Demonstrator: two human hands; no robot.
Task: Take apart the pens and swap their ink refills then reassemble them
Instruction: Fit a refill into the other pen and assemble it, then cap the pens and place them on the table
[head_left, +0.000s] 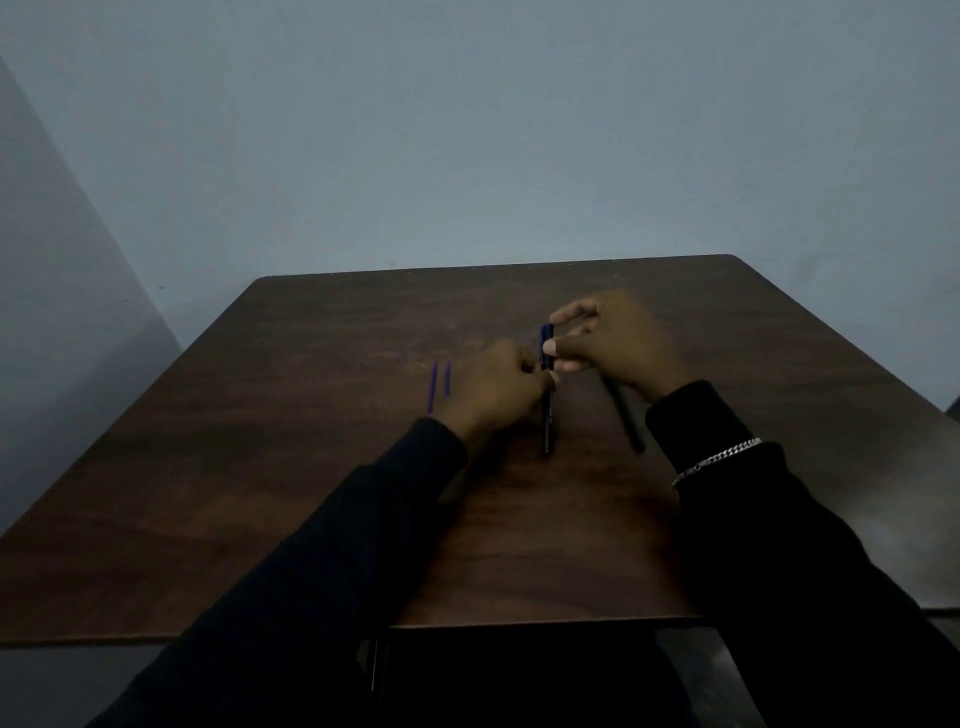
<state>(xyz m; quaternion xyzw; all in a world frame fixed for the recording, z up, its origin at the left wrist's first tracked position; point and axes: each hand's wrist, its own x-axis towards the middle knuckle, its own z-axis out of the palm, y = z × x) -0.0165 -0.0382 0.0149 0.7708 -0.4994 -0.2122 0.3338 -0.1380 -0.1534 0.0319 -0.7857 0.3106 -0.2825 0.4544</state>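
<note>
Both my hands meet over the middle of the dark wooden table (260, 467). My left hand (498, 387) is closed around the middle of a dark pen barrel (547, 421) that points away from me. My right hand (605, 340) pinches the blue cap end (547, 338) of that same pen between thumb and fingers. A second dark pen (626, 421) lies on the table, partly hidden under my right hand. Two thin purple ink refills (432, 387) lie side by side just left of my left hand.
A plain blue-grey wall stands right behind the table's far edge (493, 266). A silver chain bracelet (717, 460) sits over my right sleeve. The near table edge (519, 621) is close to my body.
</note>
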